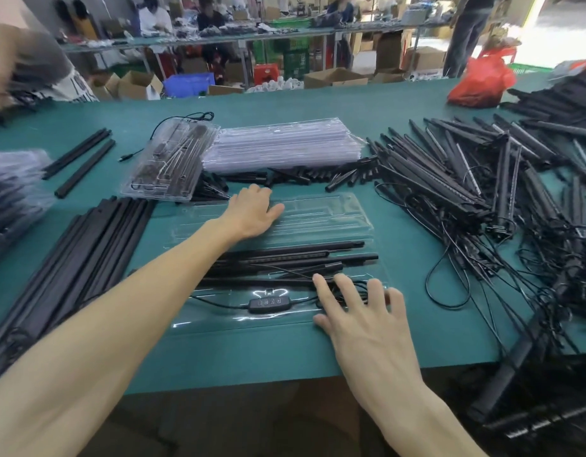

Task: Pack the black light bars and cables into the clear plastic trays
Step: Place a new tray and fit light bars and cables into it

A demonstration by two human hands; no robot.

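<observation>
One open clear tray (334,214) at the middle of the green table (252,351), taken as the landmark. In its near half: about four black light bars (285,255) side by side, running left to right, plus one cable (219,303) with one inline controller (270,304) in the nearest compartment.

Two hands, neither gripping anything. Left hand (252,209) laid flat, fingers together, on the tray's far, empty half. Right hand (354,308) spread wide, resting on cable loops at the tray's near right corner.

Beyond the tray: one scatter of short black end pieces (301,178), then one stack of empty clear trays (281,145), too many to count. Beyond and left of the tray: one closed packed tray (173,159), a cable trailing out of it. Left of the tray: one bundle of long black bars (87,245), roughly ten. Farther left and beyond: three separate bars (80,156). Right of the tray: one tangled heap of bars and cables (466,179), uncountable. Far beyond and right of the tray: one red plastic bag (482,80).

Past the table: a workshop with one long bench (219,37), several cardboard boxes (334,79), one blue crate (189,84), green crates (294,57), several seated people (153,18), one standing person (469,31).

Left ends of the tray's bars hidden under the left forearm. Blurred pile (14,186) far left of the tray, cut off by the frame: clear plastic over dark contents, nothing more legible.
</observation>
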